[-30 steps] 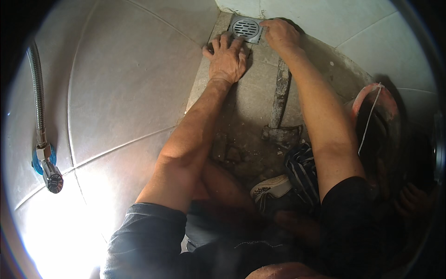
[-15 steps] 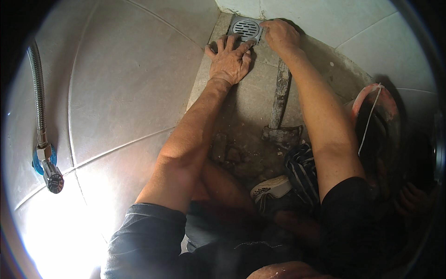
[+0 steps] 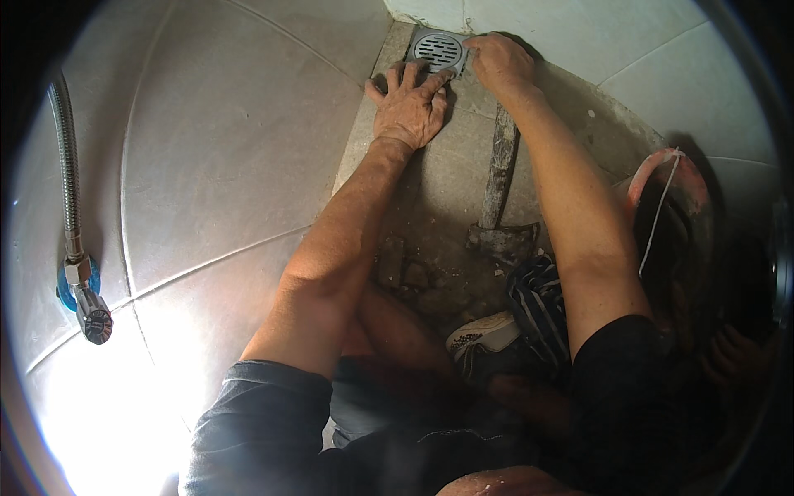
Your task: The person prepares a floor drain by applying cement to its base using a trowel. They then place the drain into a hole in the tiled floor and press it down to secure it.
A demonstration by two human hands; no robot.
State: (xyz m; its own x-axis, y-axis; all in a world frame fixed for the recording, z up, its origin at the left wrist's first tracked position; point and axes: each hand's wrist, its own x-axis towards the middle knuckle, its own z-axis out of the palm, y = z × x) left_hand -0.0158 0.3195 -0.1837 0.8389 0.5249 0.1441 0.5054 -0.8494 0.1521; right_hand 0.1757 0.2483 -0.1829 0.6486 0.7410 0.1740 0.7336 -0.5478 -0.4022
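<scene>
A square metal floor drain cover (image 3: 438, 51) with a round slotted grate lies in the corner of the tiled floor. My left hand (image 3: 411, 109) rests with fingers spread along its near edge, fingertips touching the metal. My right hand (image 3: 502, 64) reaches to the cover's right edge with the index finger stretched out against it. The other right fingers are curled and partly hidden, and nothing shows in them. Below my right wrist lies a hatchet (image 3: 501, 165) with a worn wooden handle, its head toward me.
A reddish bucket (image 3: 641, 178) with a white cord handle stands at right. Striped cloth (image 3: 538, 298) and a shoe (image 3: 482, 334) are near my legs, beside loose rubble (image 3: 418, 273). At left, a braided hose (image 3: 68, 157) joins a valve (image 3: 93, 314) on the tiled wall.
</scene>
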